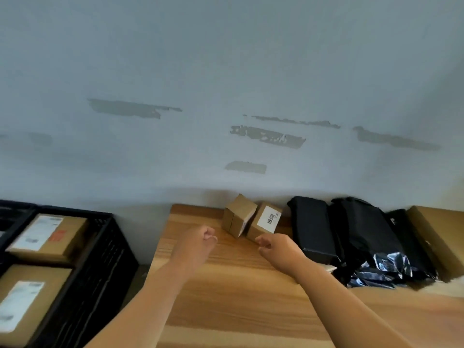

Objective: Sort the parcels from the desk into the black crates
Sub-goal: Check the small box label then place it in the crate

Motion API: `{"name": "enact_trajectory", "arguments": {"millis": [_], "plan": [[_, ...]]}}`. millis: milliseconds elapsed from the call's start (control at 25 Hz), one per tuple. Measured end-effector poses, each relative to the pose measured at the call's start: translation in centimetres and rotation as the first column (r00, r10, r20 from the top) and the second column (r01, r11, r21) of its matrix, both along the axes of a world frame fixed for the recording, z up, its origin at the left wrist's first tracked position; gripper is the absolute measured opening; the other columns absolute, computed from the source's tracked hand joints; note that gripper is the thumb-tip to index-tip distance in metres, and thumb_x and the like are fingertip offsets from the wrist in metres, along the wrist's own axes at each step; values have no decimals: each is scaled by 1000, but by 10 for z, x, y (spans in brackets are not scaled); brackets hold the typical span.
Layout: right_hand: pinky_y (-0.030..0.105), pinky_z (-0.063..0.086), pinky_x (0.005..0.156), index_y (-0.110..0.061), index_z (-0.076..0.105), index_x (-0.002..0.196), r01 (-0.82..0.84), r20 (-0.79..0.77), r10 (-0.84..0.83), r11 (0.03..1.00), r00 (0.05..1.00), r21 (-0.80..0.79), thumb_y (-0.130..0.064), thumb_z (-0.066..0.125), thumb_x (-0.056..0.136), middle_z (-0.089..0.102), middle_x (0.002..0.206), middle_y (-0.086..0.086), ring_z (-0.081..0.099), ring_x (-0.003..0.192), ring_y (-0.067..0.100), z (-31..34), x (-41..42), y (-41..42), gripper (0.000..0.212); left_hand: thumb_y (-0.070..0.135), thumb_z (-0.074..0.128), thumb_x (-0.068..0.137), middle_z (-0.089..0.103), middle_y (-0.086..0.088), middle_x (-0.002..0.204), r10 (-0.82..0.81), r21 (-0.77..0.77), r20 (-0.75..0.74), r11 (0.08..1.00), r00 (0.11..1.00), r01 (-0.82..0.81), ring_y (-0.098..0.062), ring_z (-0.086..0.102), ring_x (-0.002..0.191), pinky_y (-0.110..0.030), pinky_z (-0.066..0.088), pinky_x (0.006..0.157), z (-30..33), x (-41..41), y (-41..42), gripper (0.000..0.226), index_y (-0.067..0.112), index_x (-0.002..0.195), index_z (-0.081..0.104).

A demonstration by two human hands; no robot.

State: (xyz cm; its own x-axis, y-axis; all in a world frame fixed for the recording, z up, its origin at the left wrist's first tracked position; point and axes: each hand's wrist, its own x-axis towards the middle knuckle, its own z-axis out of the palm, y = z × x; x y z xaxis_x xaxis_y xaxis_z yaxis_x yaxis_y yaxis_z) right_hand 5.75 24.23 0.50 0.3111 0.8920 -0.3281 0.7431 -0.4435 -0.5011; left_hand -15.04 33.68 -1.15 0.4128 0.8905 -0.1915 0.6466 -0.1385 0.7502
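Both hands reach over the tabletop (238,310) toward two small boxes by the wall. The left hand (198,243) is clenched on nothing, just short of the tilted box (238,216); the right hand (277,248), fingers loosely curled and empty, is at the near corner of the labelled box (263,222), though I cannot tell if it touches. The black bags (351,234) lie just beside them, and the crate (100,247) on the left already holds boxes. The tilted box leans on its neighbour, so lifting either one alone would likely topple the other.

Wooden desk (238,297), seemingly matt cardboard boxes (239,216)
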Motion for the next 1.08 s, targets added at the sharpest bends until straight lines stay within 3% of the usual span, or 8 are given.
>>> {"name": "enact_trajectory", "arguments": {"millis": [120, 240, 440, 520, 680, 840, 960, 1080], "plan": [[30, 47, 96, -26, 56, 131, -54, -15, 53, 998, 998, -33, -24, 54, 94, 58, 131, -1, 53, 120, 17, -10, 35, 12, 37, 31, 52, 93, 63, 12, 110, 27, -16, -44, 999, 999, -28, -4, 59, 92, -28, 53, 81, 0, 37, -10, 29, 26, 121, 57], [32, 45, 99, -24, 52, 135, -72, -36, 70, 996, 997, -44, -22, 52, 94, 51, 140, 3, 47, 128, 21, -17, 58, 31, 41, 31, 50, 93, 61, 8, 121, 38, -59, -83, 997, 996, -43, -7, 61, 91, -32, 54, 82, -6, 66, -5, 36, 25, 128, 52], [27, 47, 90, -22, 38, 144, -33, -64, 33, 999, 997, 11, -19, 49, 96, 48, 142, 3, 51, 123, 20, -33, 79, 74, 50, 29, 48, 93, 52, 2, 137, 43, -155, -125, 986, 991, -62, -13, 61, 99, -29, 51, 81, -28, 101, 20, 47, 22, 139, 42], [31, 46, 92, -19, 36, 145, 3, -79, -1, 1000, 997, 27, -16, 51, 95, 47, 142, 6, 49, 124, 23, -42, 81, 92, 52, 28, 49, 94, 50, 0, 139, 53, -176, -127, 981, 990, -75, -14, 61, 99, -30, 51, 80, -40, 110, 32, 51, 19, 143, 36], [39, 44, 93, -7, 42, 133, 48, -81, -46, 999, 996, 26, -8, 54, 91, 49, 132, 15, 50, 117, 30, -55, 81, 119, 44, 24, 50, 94, 54, -5, 126, 103, -270, -76, 955, 992, -120, -12, 59, 88, -38, 55, 82, -57, 123, 47, 56, 16, 145, 29], [43, 49, 93, -12, 43, 130, 8, -109, -10, 1000, 994, -17, -2, 46, 91, 55, 122, 15, 55, 105, 27, -66, 74, 134, 40, 12, 45, 94, 48, 7, 92, 168, -356, 4, 921, 986, -155, -16, 59, 88, -35, 51, 77, -65, 126, 58, 45, 11, 138, 37], [32, 44, 93, -11, 39, 139, 11, -126, -16, 999, 992, -41, 0, 41, 93, 51, 130, 13, 54, 110, 23, -67, 66, 132, 47, 6, 41, 93, 58, -8, 121, 180, -401, 70, 906, 981, -137, -20, 59, 100, -30, 50, 75, -59, 120, 59, 45, 13, 138, 41], [31, 51, 80, -22, 53, 115, 77, -239, -84, 996, 967, -37, 1, 43, 91, 63, 104, 3, 59, 85, 4, -60, 55, 122, 34, 3, 39, 95, 55, -11, 134, 204, -421, 113, 897, 973, -139, -24, 54, 118, -15, 42, 63, -47, 105, 55, 44, 17, 136, 45]]}}
